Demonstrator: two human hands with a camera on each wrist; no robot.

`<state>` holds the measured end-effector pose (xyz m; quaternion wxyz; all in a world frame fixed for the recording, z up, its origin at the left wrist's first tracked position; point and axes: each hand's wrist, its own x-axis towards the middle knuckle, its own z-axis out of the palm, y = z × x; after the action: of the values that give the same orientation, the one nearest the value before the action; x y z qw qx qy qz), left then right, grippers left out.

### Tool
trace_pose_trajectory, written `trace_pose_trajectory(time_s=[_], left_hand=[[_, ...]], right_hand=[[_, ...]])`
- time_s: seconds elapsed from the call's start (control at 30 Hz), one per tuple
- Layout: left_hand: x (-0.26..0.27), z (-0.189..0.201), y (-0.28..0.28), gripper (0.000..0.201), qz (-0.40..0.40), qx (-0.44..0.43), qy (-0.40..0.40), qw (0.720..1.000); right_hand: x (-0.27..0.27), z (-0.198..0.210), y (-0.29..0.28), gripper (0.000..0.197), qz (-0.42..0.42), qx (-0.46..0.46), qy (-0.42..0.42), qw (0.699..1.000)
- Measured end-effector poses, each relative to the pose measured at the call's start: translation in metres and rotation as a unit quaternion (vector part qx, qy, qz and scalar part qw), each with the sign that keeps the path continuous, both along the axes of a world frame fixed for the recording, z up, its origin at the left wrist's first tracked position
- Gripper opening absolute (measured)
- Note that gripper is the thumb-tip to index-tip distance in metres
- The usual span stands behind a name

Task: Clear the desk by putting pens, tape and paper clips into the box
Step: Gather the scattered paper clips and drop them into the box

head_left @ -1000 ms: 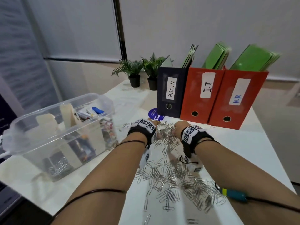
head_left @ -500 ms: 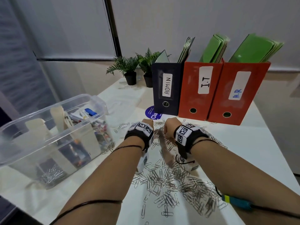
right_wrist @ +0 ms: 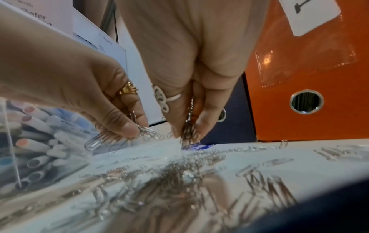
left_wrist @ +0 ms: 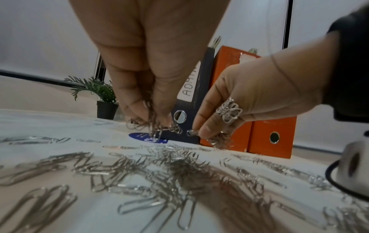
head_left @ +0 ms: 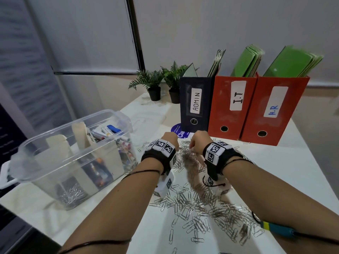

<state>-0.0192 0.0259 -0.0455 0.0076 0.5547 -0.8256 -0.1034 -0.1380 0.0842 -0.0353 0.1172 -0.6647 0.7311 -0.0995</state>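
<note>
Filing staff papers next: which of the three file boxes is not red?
The ADMIN file box, leftmost: dark navy, while the I.T box and H.R box are red.

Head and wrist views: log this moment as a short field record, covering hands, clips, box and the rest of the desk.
left hand: pinches a bunch of paper clips just above the desk
right hand: pinches its own bunch of clips, close beside the left
loose clips: many spread over the white desk, near side
box: clear plastic, lid off, to the left; holds pens and some clips
behind hands: file boxes marked ADMIN, I.T, H.R; two potted plants
task state: clips not yet cleared
</note>
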Motion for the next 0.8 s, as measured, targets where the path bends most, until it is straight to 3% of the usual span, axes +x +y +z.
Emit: trace_pose_trajectory(time_s=[0.37,0.53,0.8], left_hand=[[0.052,0.056,0.050,0.020,0.041,-0.083,0.136,0.986],[0.091,0.089,0.080,0.020,0.064,-0.136,0.189,0.970],[0.202,0.139,0.115,0.017,0.188,-0.220,0.263,0.920]], right_hand=[[0.027,0.048,0.019,0.020,0.011,-0.040,-0.107,0.993],[0.061,0.065,0.029,0.014,-0.001,-0.051,-0.274,0.960],[0.162,0.105,0.028,0.015,0.103,-0.080,-0.363,0.922]])
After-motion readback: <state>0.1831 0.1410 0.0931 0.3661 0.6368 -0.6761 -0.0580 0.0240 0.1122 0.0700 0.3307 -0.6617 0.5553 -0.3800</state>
